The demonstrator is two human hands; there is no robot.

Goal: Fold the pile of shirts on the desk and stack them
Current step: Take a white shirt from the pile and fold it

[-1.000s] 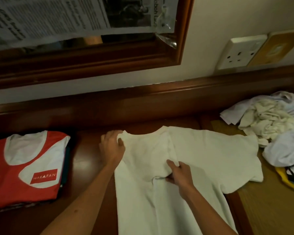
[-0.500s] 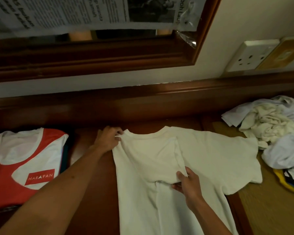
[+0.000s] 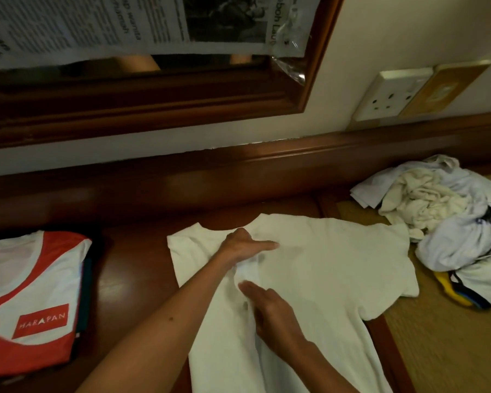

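A white T-shirt (image 3: pixel 323 268) lies spread on the dark wooden desk (image 3: pixel 136 259), its left side folded in over the middle. My left hand (image 3: pixel 244 245) lies flat on the folded part just below the collar, fingers straight and pointing right. Lower down, my right hand (image 3: pixel 270 310) presses flat on the fold line, fingers stretched toward the upper left. A stack of folded shirts (image 3: pixel 26 296), topped by a red and white one, sits at the left. An unfolded pile of pale shirts (image 3: pixel 448 222) lies at the right.
A wood-framed mirror (image 3: pixel 153 103) with newspaper taped over it hangs on the wall behind the desk. A wall socket (image 3: pixel 391 95) is at the upper right. A tan inlaid surface (image 3: pixel 451 344) covers the desk's right part.
My left hand has let go of the shirt's left shoulder and moved right onto the folded panel. My right hand has let go of the fold's edge and now lies flat.
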